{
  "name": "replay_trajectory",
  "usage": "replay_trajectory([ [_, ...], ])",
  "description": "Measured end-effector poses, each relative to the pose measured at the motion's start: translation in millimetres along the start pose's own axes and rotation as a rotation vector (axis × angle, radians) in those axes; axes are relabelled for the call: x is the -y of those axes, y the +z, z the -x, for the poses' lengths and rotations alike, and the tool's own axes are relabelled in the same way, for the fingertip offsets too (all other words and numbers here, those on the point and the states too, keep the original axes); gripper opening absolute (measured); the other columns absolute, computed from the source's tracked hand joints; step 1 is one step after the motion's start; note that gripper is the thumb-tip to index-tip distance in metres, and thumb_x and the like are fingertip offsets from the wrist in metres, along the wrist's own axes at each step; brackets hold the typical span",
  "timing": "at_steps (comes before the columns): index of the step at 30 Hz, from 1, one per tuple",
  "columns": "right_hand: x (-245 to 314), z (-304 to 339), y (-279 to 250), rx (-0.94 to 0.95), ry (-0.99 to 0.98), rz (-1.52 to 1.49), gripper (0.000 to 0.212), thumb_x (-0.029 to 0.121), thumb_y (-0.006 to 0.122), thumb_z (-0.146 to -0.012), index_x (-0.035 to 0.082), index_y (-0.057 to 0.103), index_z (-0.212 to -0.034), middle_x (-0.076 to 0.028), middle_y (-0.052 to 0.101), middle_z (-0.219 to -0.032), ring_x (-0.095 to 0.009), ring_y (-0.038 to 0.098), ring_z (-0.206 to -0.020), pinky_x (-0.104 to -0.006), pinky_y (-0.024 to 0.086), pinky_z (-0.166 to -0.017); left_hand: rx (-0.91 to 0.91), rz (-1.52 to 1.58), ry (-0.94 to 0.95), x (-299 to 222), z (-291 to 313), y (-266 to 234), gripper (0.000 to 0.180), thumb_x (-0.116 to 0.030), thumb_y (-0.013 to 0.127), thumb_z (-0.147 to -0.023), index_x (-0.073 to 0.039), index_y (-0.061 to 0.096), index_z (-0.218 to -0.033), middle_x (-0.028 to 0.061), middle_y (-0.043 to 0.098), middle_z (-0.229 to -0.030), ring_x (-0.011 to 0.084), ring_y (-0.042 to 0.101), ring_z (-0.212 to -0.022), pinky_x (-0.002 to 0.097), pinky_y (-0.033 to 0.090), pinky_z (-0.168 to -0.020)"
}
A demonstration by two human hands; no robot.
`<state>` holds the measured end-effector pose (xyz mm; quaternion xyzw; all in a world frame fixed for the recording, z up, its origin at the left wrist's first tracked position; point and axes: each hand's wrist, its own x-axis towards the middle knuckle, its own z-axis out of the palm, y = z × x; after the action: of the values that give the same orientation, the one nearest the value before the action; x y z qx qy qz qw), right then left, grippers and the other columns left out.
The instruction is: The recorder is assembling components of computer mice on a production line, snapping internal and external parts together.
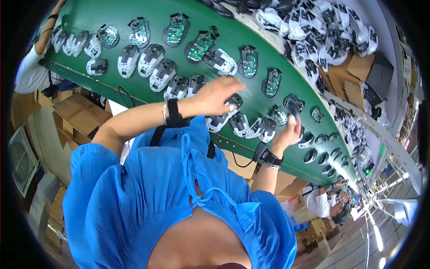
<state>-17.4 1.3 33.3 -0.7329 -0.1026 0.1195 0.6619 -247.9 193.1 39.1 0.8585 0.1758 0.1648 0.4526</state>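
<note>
- Green table (103, 13) spans the frame from upper left to lower right, narrowing at the right.
- Its near edge slants down from the left side, passing beside the person's blue top (179, 188); its far edge curves from top centre toward lower right.
- Left hand (215, 96), centre of frame, spreads its fingers above the grey-and-white mouse shells (162, 75); whether it touches one, I cannot tell.
- Right hand (289, 131), right of centre, has its fingertips pinched on a dark piece (293, 107), just beside a round green circuit board (279, 115).
- The hands stand well apart, with green surface showing between them.
- Shells lie in a row near the near edge, some close together, leaving little room below the left hand.
- More green shows at upper left and in the gaps between the upper circuit boards (177, 30).
- Past the far edge, upper right, a heap of white-and-black shells (309, 27) borders the table, near a cardboard box (342, 80).
</note>
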Motion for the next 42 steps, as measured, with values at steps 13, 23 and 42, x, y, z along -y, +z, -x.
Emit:
replay_trajectory([
  [13,-76,57,-77,0.092,-0.244,0.821,0.065,0.017,0.067,-0.078,0.001,0.041,-0.135,-0.02,0.043,-0.135,-0.034,0.038,-0.125,-0.0418,0.028,-0.106,0.474,-0.674,0.453,11,40,87,0.055,-0.024,0.05,-0.084,-0.003,0.043,-0.134,0.0144,0.042,-0.14,0.0296,0.027,-0.138,0.0471,0.014,-0.115],
  [23,-96,78,-82,0.039,-0.165,0.85,0.067,0.001,0.061,-0.071,0.006,0.043,-0.135,-0.02,0.048,-0.129,-0.035,0.048,-0.113,-0.0408,0.035,-0.099,0.221,-0.64,0.027,31,86,2,0.066,-0.007,0.053,-0.078,-0.01,0.033,-0.141,0.019,0.035,-0.139,0.0342,0.037,-0.128,0.0529,0.029,-0.104],
  [42,-42,128,-13,0.184,-0.3,0.212,0.082,-0.007,0.068,-0.071,0.0,0.027,-0.142,-0.015,0.04,-0.137,-0.023,0.047,-0.118,-0.0349,0.042,-0.098,0.078,-0.731,0.246,2,58,92,0.068,-0.019,0.065,-0.074,-0.012,0.039,-0.136,0.0214,0.048,-0.117,0.0336,0.054,-0.097,0.0412,0.039,-0.091],
])
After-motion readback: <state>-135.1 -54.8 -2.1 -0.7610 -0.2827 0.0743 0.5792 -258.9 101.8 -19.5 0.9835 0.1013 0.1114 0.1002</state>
